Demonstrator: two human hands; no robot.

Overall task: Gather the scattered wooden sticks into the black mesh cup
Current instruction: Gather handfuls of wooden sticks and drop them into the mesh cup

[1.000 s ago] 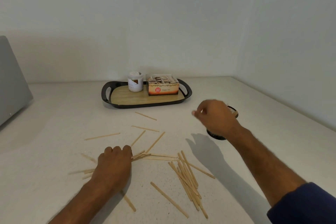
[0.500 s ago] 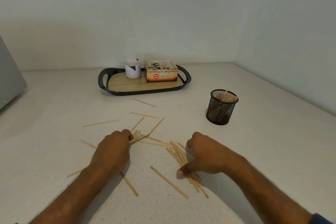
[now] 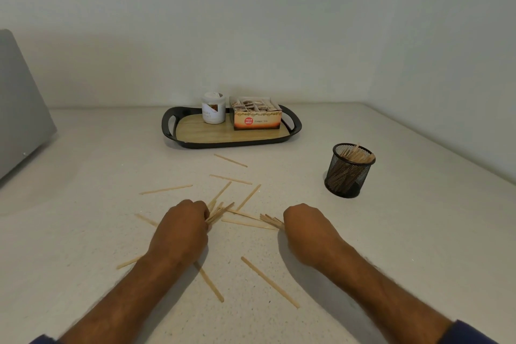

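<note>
Wooden sticks (image 3: pixel 247 223): light, stiff, scattered on tabletop (image 3: pixel 405 232) | left hand (image 3: pixel 183 227) grip clutches bundle; right hand (image 3: pixel 308 227) grip likewise | pinch mid-length | black mesh cup (image 3: pixel 349 172) part-filled

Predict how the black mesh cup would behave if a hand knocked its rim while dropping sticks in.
The black mesh cup looks light, being open wire mesh, so it would probably slide or tip rather than resist. Its sticks lean toward one side, which may shift its balance that way. The smooth counter likely gives little grip.
</note>
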